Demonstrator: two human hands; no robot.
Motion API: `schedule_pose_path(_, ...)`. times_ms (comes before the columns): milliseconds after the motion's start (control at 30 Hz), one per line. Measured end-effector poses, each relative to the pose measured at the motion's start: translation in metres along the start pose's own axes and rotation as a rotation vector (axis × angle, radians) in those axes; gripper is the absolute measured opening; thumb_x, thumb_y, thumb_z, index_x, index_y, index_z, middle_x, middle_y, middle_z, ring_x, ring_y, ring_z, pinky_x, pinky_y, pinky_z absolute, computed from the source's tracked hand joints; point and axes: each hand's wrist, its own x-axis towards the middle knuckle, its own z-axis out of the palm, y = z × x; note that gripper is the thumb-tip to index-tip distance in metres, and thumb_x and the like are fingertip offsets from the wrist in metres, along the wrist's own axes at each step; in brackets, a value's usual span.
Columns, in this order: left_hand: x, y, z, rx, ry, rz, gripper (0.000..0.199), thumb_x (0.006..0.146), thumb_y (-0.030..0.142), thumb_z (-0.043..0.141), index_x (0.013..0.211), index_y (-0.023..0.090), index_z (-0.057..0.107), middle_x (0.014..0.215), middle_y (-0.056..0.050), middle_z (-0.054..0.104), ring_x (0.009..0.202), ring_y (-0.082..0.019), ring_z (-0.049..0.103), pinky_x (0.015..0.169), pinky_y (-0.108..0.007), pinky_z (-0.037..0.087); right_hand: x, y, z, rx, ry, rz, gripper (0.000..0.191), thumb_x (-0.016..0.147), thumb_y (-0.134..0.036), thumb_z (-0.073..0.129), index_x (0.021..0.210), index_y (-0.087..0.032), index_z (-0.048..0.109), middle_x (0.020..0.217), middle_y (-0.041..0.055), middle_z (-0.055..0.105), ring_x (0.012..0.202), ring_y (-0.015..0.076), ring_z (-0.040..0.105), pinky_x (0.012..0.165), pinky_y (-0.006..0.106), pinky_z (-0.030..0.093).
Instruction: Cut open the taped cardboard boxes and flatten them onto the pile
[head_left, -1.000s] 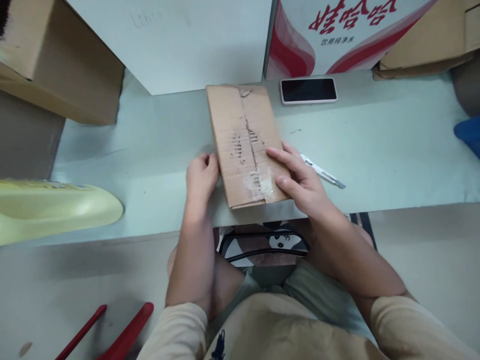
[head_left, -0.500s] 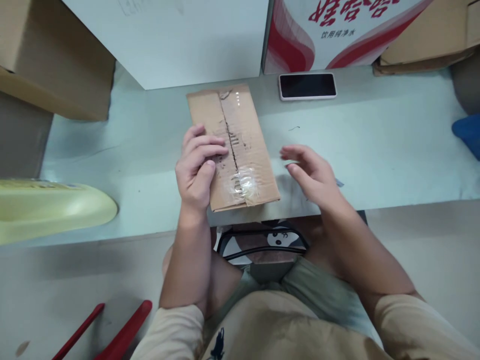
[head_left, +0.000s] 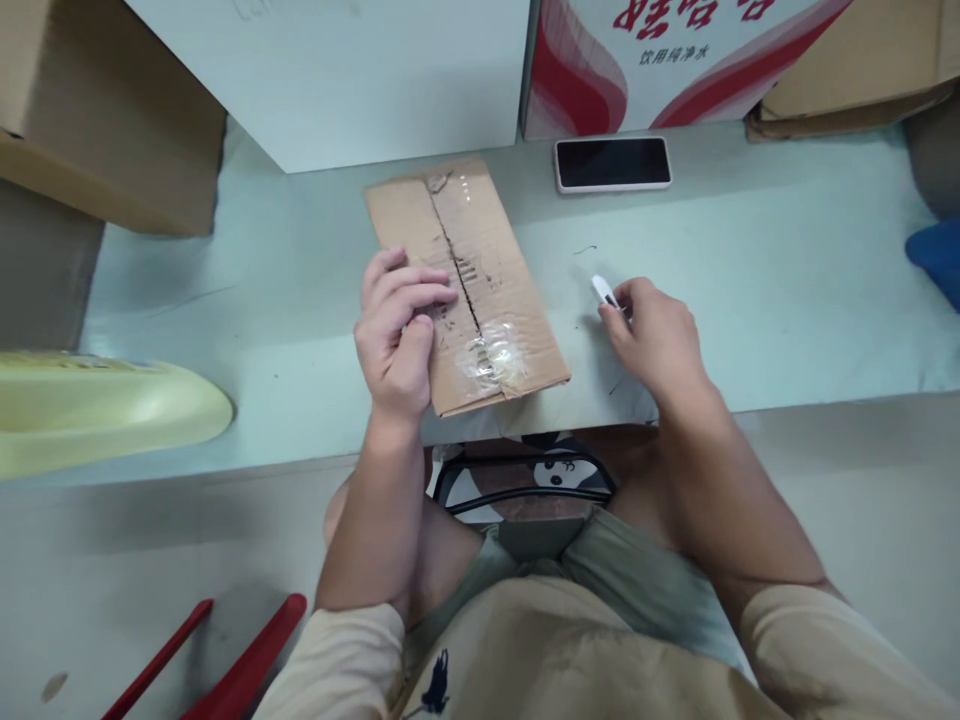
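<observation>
A small brown cardboard box [head_left: 517, 280] lies at a slant on the table, with a dark seam along its top and clear tape [head_left: 495, 360] over the near end. My left hand [head_left: 397, 325] holds the box at its left side, fingers and thumb resting on the top. To the right of the box, apart from it, my right hand [head_left: 656, 325] is closed on a small white box cutter [head_left: 602, 291], as it appears. Only its rounded white end and a dark part show; the fingers hide the rest.
Behind the box stand a large white carton [head_left: 405, 90] and a red-and-white carton [head_left: 577, 70]. A phone [head_left: 613, 164] lies in front of them. Brown cartons [head_left: 142, 120] and a pale yellow container [head_left: 127, 410] are at left. A blue item [head_left: 937, 262] sits far right.
My right hand, which was partly open with nothing visible in its fingers, has moved slightly right and now grips the white box cutter. The cardboard box has turned a little under my left hand.
</observation>
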Motion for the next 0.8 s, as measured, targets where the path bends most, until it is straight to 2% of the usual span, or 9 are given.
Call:
schedule_pose_path(67,0.0,0.0,0.0,0.002,0.004,-0.002,0.034,0.098,0.058,0.06,0.088,0.033,0.082,0.105,-0.004,0.079,0.135,-0.035,0.061,0.136,-0.06,0.029,-0.001,-0.007,-0.006,0.211,0.12,-0.052,0.026,0.092,-0.042,0.065,0.107,-0.022,0.07,0.09,0.0092,0.072,0.077,0.0252,0.062,0.077,0.045,0.053)
schedule_pose_path(167,0.0,0.001,0.001,0.011,0.025,0.026,0.034,0.098,0.053,0.059,0.088,0.031,0.082,0.105,-0.004,0.079,0.13,-0.034,0.064,0.136,-0.061,0.03,-0.006,-0.019,-0.021,0.677,0.347,-0.186,0.026,0.091,-0.049,0.07,0.103,-0.026,0.069,0.088,0.0037,0.066,0.072,0.0191,0.058,0.07,0.038,0.052)
schedule_pose_path(267,-0.001,0.003,0.002,0.0,0.024,0.002,0.031,0.098,0.052,0.06,0.089,0.033,0.082,0.105,-0.003,0.079,0.129,-0.033,0.064,0.137,-0.059,0.03,-0.016,-0.034,-0.041,1.089,0.601,-0.378,0.028,0.085,-0.045,0.083,0.085,-0.027,0.061,0.075,-0.003,0.052,0.058,0.0105,0.045,0.053,0.026,0.041)
schedule_pose_path(333,-0.002,0.005,0.003,-0.017,0.028,-0.026,0.032,0.097,0.054,0.06,0.088,0.033,0.083,0.105,-0.004,0.079,0.131,-0.034,0.062,0.138,-0.058,0.029,-0.025,-0.047,-0.052,1.204,0.706,-0.564,0.035,0.083,-0.039,0.087,0.08,-0.026,0.055,0.068,-0.0061,0.041,0.051,0.0062,0.034,0.044,0.02,0.032)
schedule_pose_path(400,-0.003,0.007,0.004,-0.025,0.038,-0.073,0.035,0.096,0.057,0.062,0.087,0.031,0.082,0.105,-0.005,0.078,0.136,-0.035,0.059,0.138,-0.059,0.028,-0.035,-0.059,-0.058,1.216,0.715,-0.655,0.036,0.085,-0.034,0.086,0.079,-0.025,0.052,0.065,-0.007,0.035,0.047,0.0044,0.028,0.04,0.018,0.029)
schedule_pose_path(533,-0.003,0.009,0.004,-0.041,0.057,-0.18,0.033,0.092,0.059,0.068,0.085,0.029,0.081,0.104,-0.008,0.075,0.146,-0.038,0.051,0.138,-0.061,0.029,-0.054,-0.084,-0.056,1.075,0.61,-0.482,0.033,0.09,-0.032,0.077,0.079,-0.026,0.046,0.07,-0.0046,0.037,0.048,0.0082,0.039,0.041,0.024,0.036)
schedule_pose_path(667,-0.002,0.009,0.004,-0.045,0.035,-0.136,0.032,0.094,0.057,0.066,0.086,0.03,0.081,0.106,-0.007,0.077,0.145,-0.037,0.053,0.138,-0.061,0.028,-0.058,-0.094,-0.045,1.041,0.516,-0.421,0.038,0.09,-0.04,0.078,0.079,-0.027,0.044,0.07,-0.0043,0.038,0.052,0.0114,0.045,0.043,0.027,0.041)
schedule_pose_path(800,-0.002,0.008,0.003,-0.058,0.012,-0.094,0.031,0.095,0.057,0.065,0.084,0.032,0.08,0.106,-0.006,0.078,0.144,-0.036,0.054,0.138,-0.058,0.029,-0.053,-0.093,-0.039,1.039,0.478,-0.36,0.044,0.091,-0.046,0.076,0.076,-0.027,0.04,0.069,-0.0044,0.035,0.05,0.0115,0.044,0.042,0.027,0.037)
